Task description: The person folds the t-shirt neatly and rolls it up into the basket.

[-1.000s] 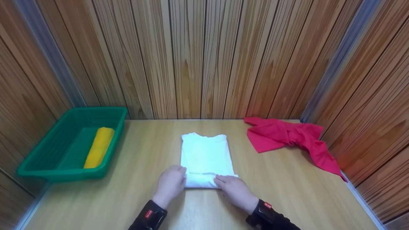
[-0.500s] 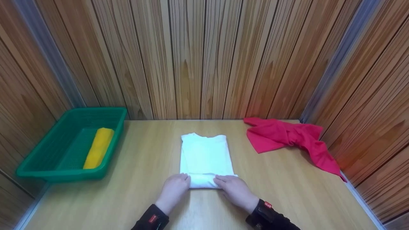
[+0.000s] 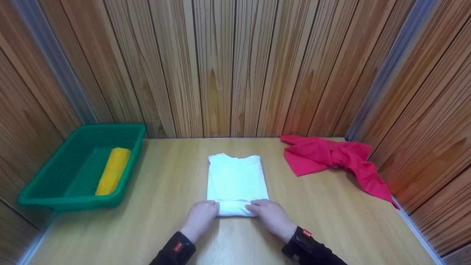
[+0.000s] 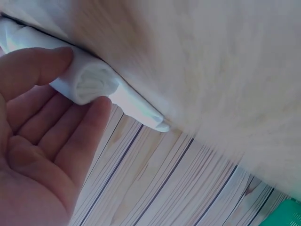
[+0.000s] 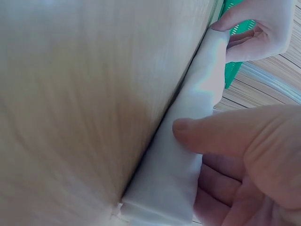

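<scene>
A white T-shirt [image 3: 237, 178], folded into a narrow rectangle, lies on the table with its neckline at the far end. Its near end is rolled up, and the left wrist view shows the coiled end of the roll [image 4: 94, 82]. My left hand [image 3: 201, 217] grips the left end of that roll, thumb on the near side and fingers over the far side. At the right end my right hand [image 3: 272, 217] holds the roll the same way, thumb [image 5: 188, 132] pressed on the cloth and fingers partly hidden behind it.
On the left stands a green basket [image 3: 134, 162] with a rolled yellow cloth [image 3: 113, 171] inside. A crumpled red cloth [image 3: 331, 154] lies at the back right against the wood-panelled wall [image 3: 423, 129]. The wooden table [image 3: 165, 173] is walled at the back and sides.
My left hand has shifted slightly right and nearer, onto the roll's left end. The right hand has drawn its fingers slightly over the roll. The T-shirt has hardly moved.
</scene>
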